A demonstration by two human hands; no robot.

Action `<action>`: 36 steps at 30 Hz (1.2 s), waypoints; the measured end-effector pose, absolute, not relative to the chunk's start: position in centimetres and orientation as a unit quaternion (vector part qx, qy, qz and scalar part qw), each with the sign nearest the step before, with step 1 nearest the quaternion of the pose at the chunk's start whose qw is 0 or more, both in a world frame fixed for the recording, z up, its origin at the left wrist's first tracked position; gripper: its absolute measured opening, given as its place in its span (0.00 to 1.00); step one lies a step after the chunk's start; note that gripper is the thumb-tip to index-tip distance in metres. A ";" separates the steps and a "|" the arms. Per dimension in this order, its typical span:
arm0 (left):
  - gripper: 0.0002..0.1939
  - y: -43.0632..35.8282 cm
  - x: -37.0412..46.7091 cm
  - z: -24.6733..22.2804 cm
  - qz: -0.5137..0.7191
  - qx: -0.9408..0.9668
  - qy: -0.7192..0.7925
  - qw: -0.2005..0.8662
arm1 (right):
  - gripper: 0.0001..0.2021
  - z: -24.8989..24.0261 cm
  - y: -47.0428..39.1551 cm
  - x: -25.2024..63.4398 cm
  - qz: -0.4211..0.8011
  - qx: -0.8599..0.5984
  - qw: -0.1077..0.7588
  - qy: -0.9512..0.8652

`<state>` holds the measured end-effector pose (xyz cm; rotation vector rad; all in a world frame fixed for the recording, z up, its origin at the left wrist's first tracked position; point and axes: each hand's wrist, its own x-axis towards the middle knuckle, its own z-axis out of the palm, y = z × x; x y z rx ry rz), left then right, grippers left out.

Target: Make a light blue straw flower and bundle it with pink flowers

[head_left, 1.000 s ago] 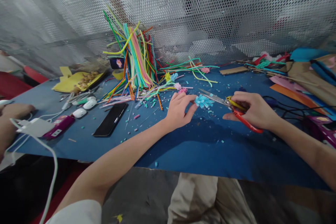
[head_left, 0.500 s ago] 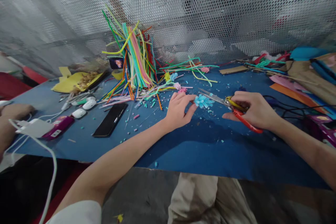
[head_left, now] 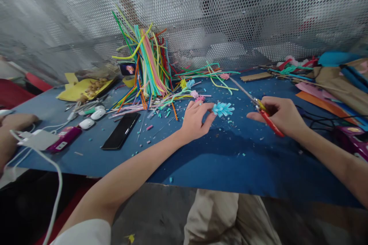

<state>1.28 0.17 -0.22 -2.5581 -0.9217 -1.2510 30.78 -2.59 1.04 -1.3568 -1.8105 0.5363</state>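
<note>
Between the thumb and fingers of my left hand [head_left: 197,121] is the left end of a light blue fuzzy flower [head_left: 223,109], held just above the blue table [head_left: 201,160]. My right hand [head_left: 278,116] grips scissors [head_left: 266,114] with red and yellow handles. Their blades point up and left, to the right of the flower and apart from it. Tiny blue clippings [head_left: 230,121] lie on the table below the flower. Behind my left hand sit small pink [head_left: 200,98], yellow and pale blue fuzzy pieces.
A tall bundle of coloured pipe cleaners [head_left: 149,61] stands behind my left hand. A black phone [head_left: 121,131], white cables and a purple power strip [head_left: 63,139] lie left. Another person's hand [head_left: 20,122] rests far left. Paper strips [head_left: 324,103] are at right.
The scissors have swung up and away from the flower, and their blades now look closed together. My right hand has shifted slightly right. My left hand and the flower have hardly moved.
</note>
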 end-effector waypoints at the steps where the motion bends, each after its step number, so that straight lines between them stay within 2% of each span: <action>1: 0.11 0.1 1.3 -0.2 -0.412 -0.852 -0.313 0.074 | 0.26 1.0 -2.5 30.9 0.220 -0.552 0.396 -0.700; 7: 0.13 0.2 1.5 -0.2 -0.380 -0.850 -0.358 0.069 | 0.22 0.4 -1.2 31.4 0.166 -0.634 0.334 -0.678; 13: 0.15 0.8 1.7 -0.7 -0.349 -0.850 -0.389 0.066 | 0.14 -0.7 -0.5 31.1 0.089 -0.575 0.282 -0.763; 16: 0.15 0.9 1.9 -0.7 -0.323 -0.854 -0.404 0.051 | 0.18 -1.3 -0.5 30.8 0.148 -0.569 0.313 -0.746; 20: 0.14 0.8 2.2 -0.6 -0.287 -0.857 -0.426 0.034 | 0.31 -2.2 -0.2 30.5 0.257 -0.530 0.388 -0.709; 23: 0.13 0.8 2.2 -0.5 -0.266 -0.855 -0.445 0.032 | 0.33 -2.2 -0.2 30.7 0.269 -0.502 0.419 -0.707; 29: 0.15 0.7 2.2 -0.9 -0.232 -0.879 -0.416 0.011 | 0.16 0.4 -1.8 30.1 0.169 -0.463 0.398 -0.773; 36: 0.17 0.6 2.2 -1.2 -0.251 -0.894 -0.370 -0.019 | 0.12 0.1 -2.6 28.4 0.203 -0.428 0.367 -0.800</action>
